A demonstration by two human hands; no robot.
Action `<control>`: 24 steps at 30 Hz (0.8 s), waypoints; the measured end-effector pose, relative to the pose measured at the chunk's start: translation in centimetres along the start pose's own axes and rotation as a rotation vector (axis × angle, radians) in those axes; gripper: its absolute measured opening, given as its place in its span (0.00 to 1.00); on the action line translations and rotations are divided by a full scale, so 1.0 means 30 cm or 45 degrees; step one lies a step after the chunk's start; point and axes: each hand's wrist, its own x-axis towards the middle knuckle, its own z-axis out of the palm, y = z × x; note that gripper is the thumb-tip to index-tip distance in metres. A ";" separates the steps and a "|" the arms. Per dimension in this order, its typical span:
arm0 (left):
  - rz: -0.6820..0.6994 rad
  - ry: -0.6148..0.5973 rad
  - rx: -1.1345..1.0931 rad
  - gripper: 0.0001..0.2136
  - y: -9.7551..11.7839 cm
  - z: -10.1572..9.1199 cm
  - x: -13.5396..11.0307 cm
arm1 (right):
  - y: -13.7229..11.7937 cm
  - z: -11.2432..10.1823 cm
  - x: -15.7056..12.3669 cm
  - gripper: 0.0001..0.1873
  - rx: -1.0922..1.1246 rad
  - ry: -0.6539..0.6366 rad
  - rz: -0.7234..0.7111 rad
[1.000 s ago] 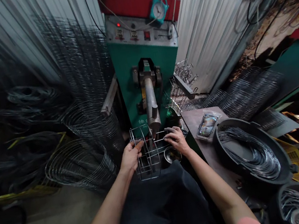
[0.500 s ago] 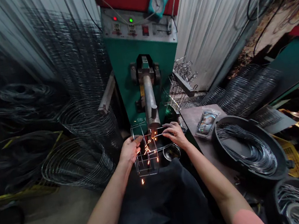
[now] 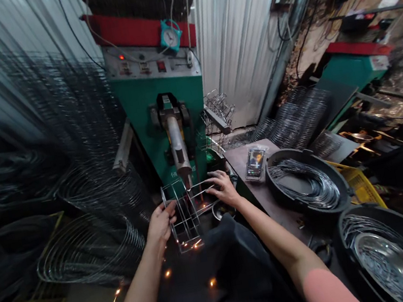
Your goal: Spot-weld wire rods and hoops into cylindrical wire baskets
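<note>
My left hand [image 3: 162, 223] is closed on the left side of a small wire basket [image 3: 186, 225]. The basket is tilted beneath the electrode [image 3: 186, 176] of a green spot welder [image 3: 133, 111]. Between its fingertips, my right hand [image 3: 224, 188] pinches a thin metal wire [image 3: 199, 191] that runs left toward the electrode tip. Whether the wire is joined to the basket cannot be made out. Orange sparks [image 3: 197, 243] fall around the basket and over my dark apron [image 3: 221, 271]. Partly behind my right wrist sits a small metal bowl [image 3: 218, 211].
Stacked wire rings [image 3: 90, 247] stand at left. On the right, a side table [image 3: 235, 158] bears a phone [image 3: 255, 163] in a clear cover and a black round tub [image 3: 307, 182] of wires. A second tub [image 3: 345, 256] holds a steel bowl [image 3: 398, 262].
The view has swung right, so the welder sits further left. The panel's green light has gone out. Sparks have thinned and dropped lower. Both hands keep their hold.
</note>
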 end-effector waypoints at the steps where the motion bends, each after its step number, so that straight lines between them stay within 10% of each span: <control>1: 0.000 -0.014 0.005 0.20 -0.004 -0.018 -0.029 | -0.022 -0.023 -0.022 0.13 0.001 0.069 0.022; 4: -0.053 -0.016 -0.018 0.19 -0.008 -0.090 -0.119 | -0.103 -0.087 -0.130 0.11 0.063 0.129 0.055; 12: -0.378 0.110 -0.382 0.03 0.045 -0.151 -0.275 | -0.326 -0.020 -0.505 0.17 0.244 -0.850 -0.223; 18: -0.417 0.002 -0.253 0.12 0.053 -0.122 -0.340 | -0.410 -0.023 -0.502 0.14 0.419 -0.695 0.012; 24: 0.397 -0.192 0.493 0.36 -0.095 -0.218 -0.417 | -0.460 -0.062 -0.354 0.11 0.781 -0.361 0.503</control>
